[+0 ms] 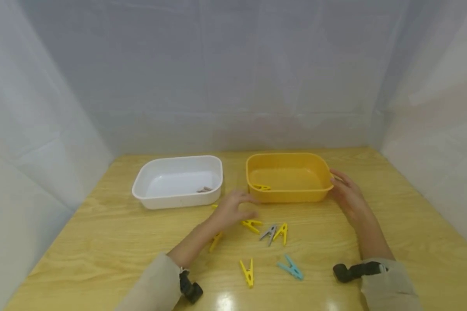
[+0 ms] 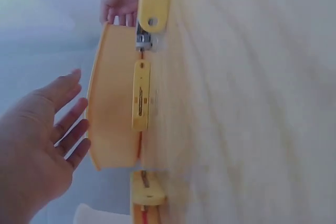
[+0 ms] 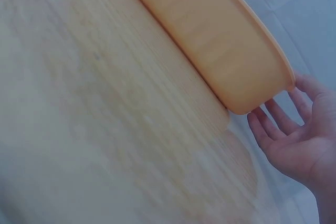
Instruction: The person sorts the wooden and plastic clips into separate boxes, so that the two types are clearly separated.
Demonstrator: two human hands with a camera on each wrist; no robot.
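From the head view, your right hand (image 1: pixel 348 194) lies with straight, relaxed fingers against the right end of the yellow tub (image 1: pixel 289 177), which likely steadies it; nothing is gripped. Your left hand (image 1: pixel 233 209) hovers with fingers spread wide and empty just beside the tub's front left corner, above the scattered clothespins. The tub sits on the wooden table (image 1: pixel 101 242), just right of the white tub (image 1: pixel 177 181), its long axis running left to right across the table, open side up. One yellow peg (image 1: pixel 261 187) lies inside it at the front left; a dark peg (image 1: pixel 204 189) lies in the white one. Nearest your left fingers is a yellow clothespin (image 1: pixel 251 225), then a grey clothespin (image 1: pixel 269 233).

In the left wrist view, your palm (image 2: pixel 37 156) faces the tub's side wall (image 2: pixel 113 108), fingers straight and apart from it, holding nothing.

In the right wrist view, your fingertips (image 3: pixel 273 124) meet the tub's corner (image 3: pixel 247 85) below the rim, open.
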